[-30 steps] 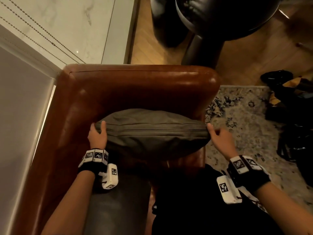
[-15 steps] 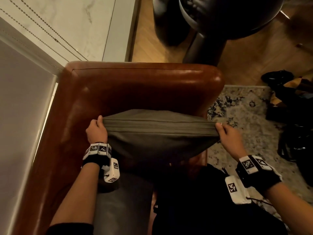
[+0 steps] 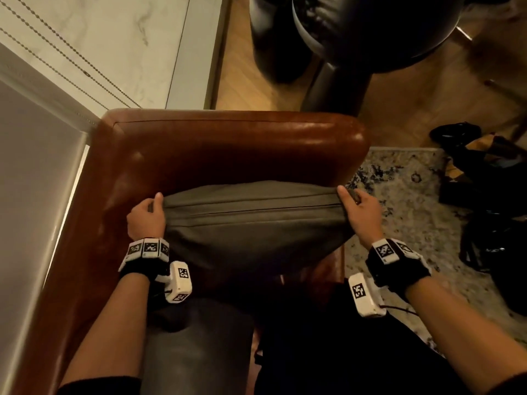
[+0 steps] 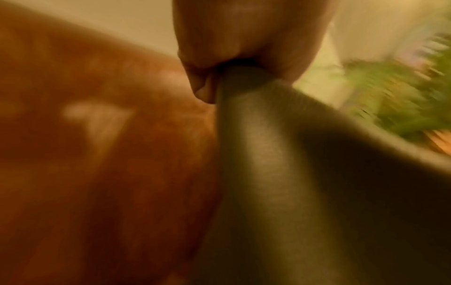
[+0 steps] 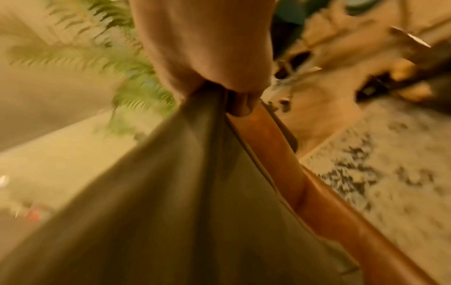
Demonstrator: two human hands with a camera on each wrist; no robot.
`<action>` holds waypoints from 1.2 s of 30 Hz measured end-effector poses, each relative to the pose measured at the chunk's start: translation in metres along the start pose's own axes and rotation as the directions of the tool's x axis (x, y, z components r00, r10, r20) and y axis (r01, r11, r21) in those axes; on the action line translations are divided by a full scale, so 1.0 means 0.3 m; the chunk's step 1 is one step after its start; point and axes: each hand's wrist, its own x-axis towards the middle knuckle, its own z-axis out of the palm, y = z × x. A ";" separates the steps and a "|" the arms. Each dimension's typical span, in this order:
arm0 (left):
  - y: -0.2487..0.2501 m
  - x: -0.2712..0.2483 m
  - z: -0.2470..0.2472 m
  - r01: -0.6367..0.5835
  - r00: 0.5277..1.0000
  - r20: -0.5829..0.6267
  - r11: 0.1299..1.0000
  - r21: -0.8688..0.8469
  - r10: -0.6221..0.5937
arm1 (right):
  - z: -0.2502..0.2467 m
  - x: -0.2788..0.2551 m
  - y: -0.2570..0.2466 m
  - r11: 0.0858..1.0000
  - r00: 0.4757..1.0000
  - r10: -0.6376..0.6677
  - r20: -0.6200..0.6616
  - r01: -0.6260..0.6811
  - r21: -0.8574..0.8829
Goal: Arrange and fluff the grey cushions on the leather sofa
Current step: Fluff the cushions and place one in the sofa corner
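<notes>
A grey cushion (image 3: 253, 223) stands against the arm of the brown leather sofa (image 3: 228, 149), stretched flat along its top seam. My left hand (image 3: 145, 215) pinches the cushion's upper left corner, and my right hand (image 3: 358, 208) pinches the upper right corner. In the left wrist view the fingers (image 4: 205, 88) curl round the grey fabric (image 4: 268, 173) beside the sofa leather (image 4: 97, 154). The right wrist view has my fingers (image 5: 240, 104) clamped on the cushion corner (image 5: 171, 192), with the sofa arm (image 5: 292, 173) just to its right. The cushion's lower part is in shadow.
A second dark cushion (image 3: 194, 352) lies on the seat below my left arm. A patterned rug (image 3: 413, 206) and dark bags (image 3: 490, 201) are on the floor to the right. A black leather chair (image 3: 356, 38) stands beyond the sofa arm. A window sill (image 3: 99, 47) runs along the left.
Both hands went from resting on the cushion's sides to pinching its top corners. The cushion has been pulled taut and lifted, its top edge now straight.
</notes>
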 end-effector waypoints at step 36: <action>-0.004 0.026 0.092 -0.161 0.983 0.118 0.971 0.178 0.141 | 0.603 -0.265 -0.187 0.561 0.645 -0.376 0.665 0.730 -0.391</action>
